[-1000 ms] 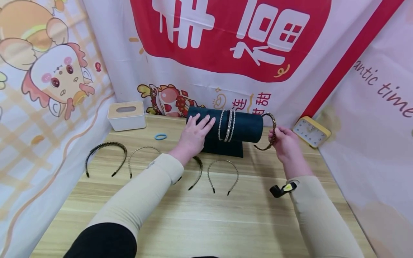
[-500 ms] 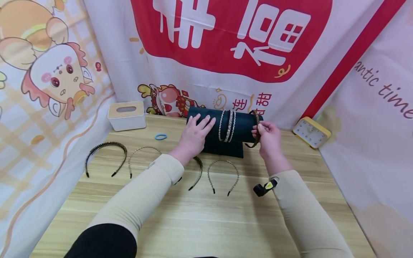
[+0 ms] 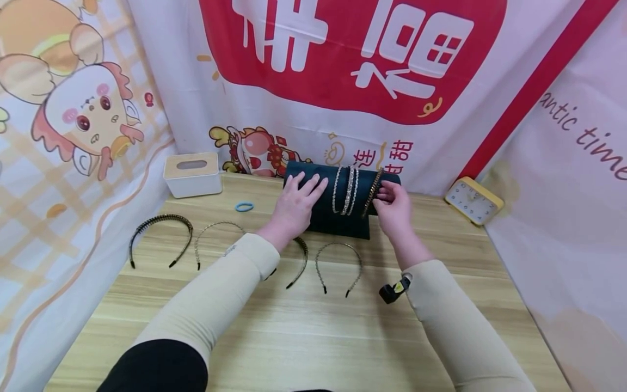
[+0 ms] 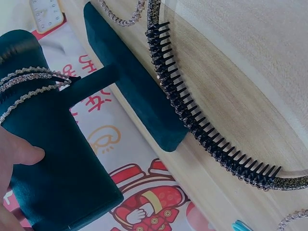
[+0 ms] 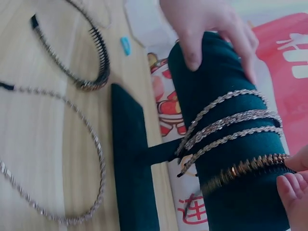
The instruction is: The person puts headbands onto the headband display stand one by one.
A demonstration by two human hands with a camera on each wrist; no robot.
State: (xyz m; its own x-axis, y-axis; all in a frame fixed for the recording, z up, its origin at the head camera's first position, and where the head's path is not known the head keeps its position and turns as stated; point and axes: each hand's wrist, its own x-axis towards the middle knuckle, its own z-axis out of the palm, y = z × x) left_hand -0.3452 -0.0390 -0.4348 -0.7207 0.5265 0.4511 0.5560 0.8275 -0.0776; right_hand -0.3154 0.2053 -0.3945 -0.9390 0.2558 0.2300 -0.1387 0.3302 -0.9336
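While splayed left grip (image 3: 294, 204) touches stand (image 3: 339, 225), right grip (image 3: 394, 209) pinches headband (image 3: 373, 194); far end hidden

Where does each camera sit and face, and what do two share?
Head: on the head, facing forward and down at the roll; left hand, right hand, sleeves show.
Left wrist: on that wrist, facing roll and base; left hand partly shows.
Right wrist: on that wrist, facing roll and brown headband; right hand partly, left hand beyond.
Both wrist views share the silver strands.

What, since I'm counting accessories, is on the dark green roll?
Three silvery bands and, held by the right hand, a brown headband. The roll beneath the left hand is hidden.
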